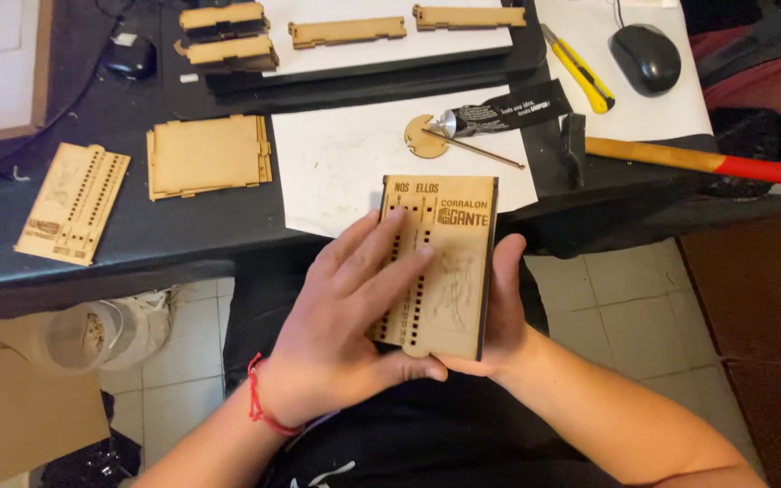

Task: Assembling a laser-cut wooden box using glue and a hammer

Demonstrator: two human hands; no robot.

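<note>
A thin, laser-cut wooden box (449, 248) with rows of small square holes and engraved lettering is held over my lap, just in front of the black desk (183, 230). My left hand (341, 325) lies flat on its top face, fingers spread over the holes, thumb under the near edge. My right hand (503, 312) cups the box from beneath and along its right side.
On the desk lie a white sheet (336, 167), a black glue tube (499, 113), a round wooden disc (419, 137), a thin stick (481, 151), a hammer (671, 158), a yellow utility knife (578, 69), a mouse (645, 56) and several wooden panels (208, 155).
</note>
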